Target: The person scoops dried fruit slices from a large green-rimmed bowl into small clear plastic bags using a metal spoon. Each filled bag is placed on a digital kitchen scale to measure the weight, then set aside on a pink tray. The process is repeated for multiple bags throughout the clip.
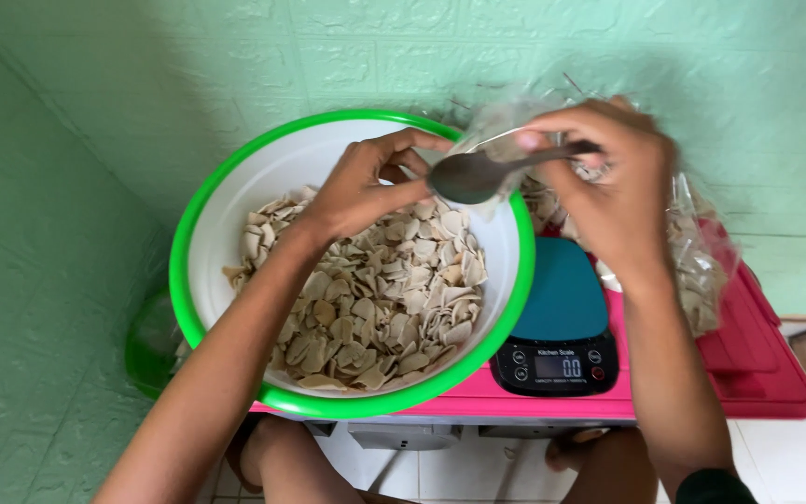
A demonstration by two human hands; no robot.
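Looking down from the head camera, both hands are up over the far rim of a big white plastic basin with a bright green rim (235, 182), which is about half full of pale beige, curled chip-like pieces (375, 299). The left hand (366, 187) has its fingers curled and pinched together at the basin's far edge, seemingly gripping the mouth of a small clear plastic bag (492, 140), though that bag is blurry so I can't say exactly how it's held. The right hand (613, 182) is closed around the handle of a dark metal spoon (468, 175), whose bowl points left and hovers over the rim, just beside the left fingertips.

Just right of the basin sits a black digital kitchen scale with a teal platform (562, 289), nothing on it. Behind the right hand there's a larger clear plastic bag of the same chips (701, 261). Everything rests on a pink table top (534, 401), with a red lid-like plastic piece (757, 364) at the right end, against a mint green wall (123, 84).
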